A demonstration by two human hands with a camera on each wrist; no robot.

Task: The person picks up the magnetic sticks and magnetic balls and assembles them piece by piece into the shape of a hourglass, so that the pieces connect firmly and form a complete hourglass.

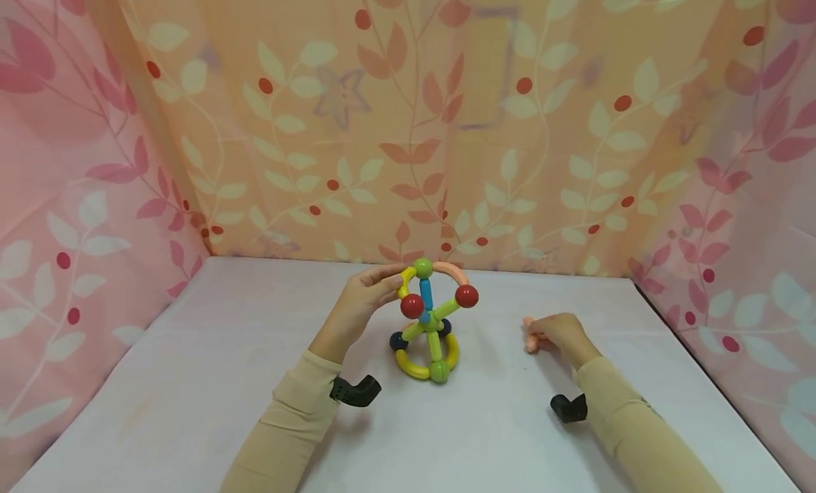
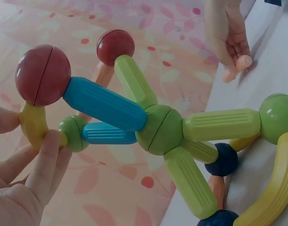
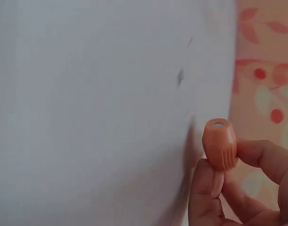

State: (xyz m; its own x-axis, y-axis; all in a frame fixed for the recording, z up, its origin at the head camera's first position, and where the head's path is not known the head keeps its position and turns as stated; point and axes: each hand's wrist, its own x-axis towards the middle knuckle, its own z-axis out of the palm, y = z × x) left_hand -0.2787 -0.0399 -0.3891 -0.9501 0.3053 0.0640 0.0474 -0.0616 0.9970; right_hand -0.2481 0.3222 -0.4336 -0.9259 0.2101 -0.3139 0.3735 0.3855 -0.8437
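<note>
A construction of magnetic rods and balls stands upright on the table, its green centre ball (image 2: pixel 160 129) joined to straight light-green and blue rods. My left hand (image 1: pixel 363 300) pinches a curved yellow rod (image 2: pixel 33 123) at its top, between a red ball (image 2: pixel 43 75) and a small green ball (image 2: pixel 73 133). At the base, dark blue balls (image 2: pixel 221 159) and a green ball (image 1: pixel 439 371) link curved yellow rods. To the right, my right hand (image 1: pixel 564 336) holds a peach curved rod (image 3: pixel 220 145) between thumb and fingers, one end showing a metal disc. That rod is apart from the construction.
A white cloth covers the table (image 1: pixel 191 394). Floral curtains (image 1: pixel 408 125) rise behind and at both sides. Black wrist mounts (image 1: pixel 355 392) stick out from both sleeves. Small dark specks (image 3: pixel 180 76) lie on the cloth near my right hand.
</note>
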